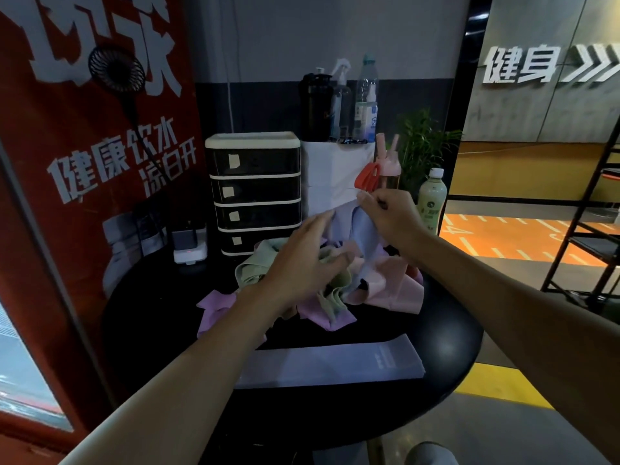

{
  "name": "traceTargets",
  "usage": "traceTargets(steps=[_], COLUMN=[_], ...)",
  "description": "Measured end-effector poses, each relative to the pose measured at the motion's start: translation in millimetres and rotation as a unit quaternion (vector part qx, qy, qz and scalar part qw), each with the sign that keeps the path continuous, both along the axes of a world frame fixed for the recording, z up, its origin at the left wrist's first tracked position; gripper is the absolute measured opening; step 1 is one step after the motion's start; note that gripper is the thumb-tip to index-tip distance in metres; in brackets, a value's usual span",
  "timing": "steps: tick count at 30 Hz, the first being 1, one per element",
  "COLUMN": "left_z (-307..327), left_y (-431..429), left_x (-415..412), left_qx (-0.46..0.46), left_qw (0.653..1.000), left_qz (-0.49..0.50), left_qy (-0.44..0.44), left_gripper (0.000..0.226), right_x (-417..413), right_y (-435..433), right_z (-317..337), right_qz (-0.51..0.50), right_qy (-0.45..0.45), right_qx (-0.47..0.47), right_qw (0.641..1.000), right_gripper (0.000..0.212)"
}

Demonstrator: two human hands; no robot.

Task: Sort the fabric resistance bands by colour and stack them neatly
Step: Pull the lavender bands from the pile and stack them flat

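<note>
Right hand [389, 216]: fingers pinched on lavender band [364, 236], held above the mixed pile [251, 271] mid-worktop [446, 347]. Left hand [302, 260]: fingers spread over pile, likely restraining it. Presumed destination: near lavender stack [335, 360].

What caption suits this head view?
The right hand pinches a pale blue band above the mixed pile, left hand open over it; a flat pale stack lies nearer on the black table.

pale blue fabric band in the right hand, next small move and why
Probably pull the pale blue fabric band free and lay it on the flat matching stack in front: the right hand pinches its top, its lower end in the mixed pile.
</note>
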State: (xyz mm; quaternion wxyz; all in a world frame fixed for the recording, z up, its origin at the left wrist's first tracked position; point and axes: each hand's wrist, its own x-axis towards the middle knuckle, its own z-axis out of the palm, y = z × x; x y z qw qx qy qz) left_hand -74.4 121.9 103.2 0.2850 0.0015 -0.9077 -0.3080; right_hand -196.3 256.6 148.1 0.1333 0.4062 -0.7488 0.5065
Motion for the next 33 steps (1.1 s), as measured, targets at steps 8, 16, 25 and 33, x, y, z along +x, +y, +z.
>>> traceTargets(steps=[8, 16, 25, 33], left_z=[15.1, 34.3, 51.4, 57.8], left_y=[0.5, -10.6, -25.1, -41.9], left_x=[-3.1, 9.0, 19.9, 29.3], left_qx=[0.023, 0.115, 0.183, 0.206], left_qw=[0.989, 0.977, 0.966, 0.955], left_qz=[0.025, -0.023, -0.025, 0.069], left_qy=[0.141, 0.177, 0.182, 0.204], left_gripper=[0.028, 0.019, 0.012, 0.009], right_x=[3.7, 5.0, 16.6, 23.4], right_y=[-0.4, -0.1, 2.5, 18.4], right_z=[-0.2, -2.2, 6.6, 3.7], right_qz=[0.017, 0.042, 0.063, 0.172], right_qy=[-0.023, -0.051, -0.071, -0.196], right_qx=[0.006, 0.025, 0.032, 0.053], right_qw=[1.000, 0.998, 0.995, 0.964], right_gripper=[0.044, 0.047, 0.047, 0.020])
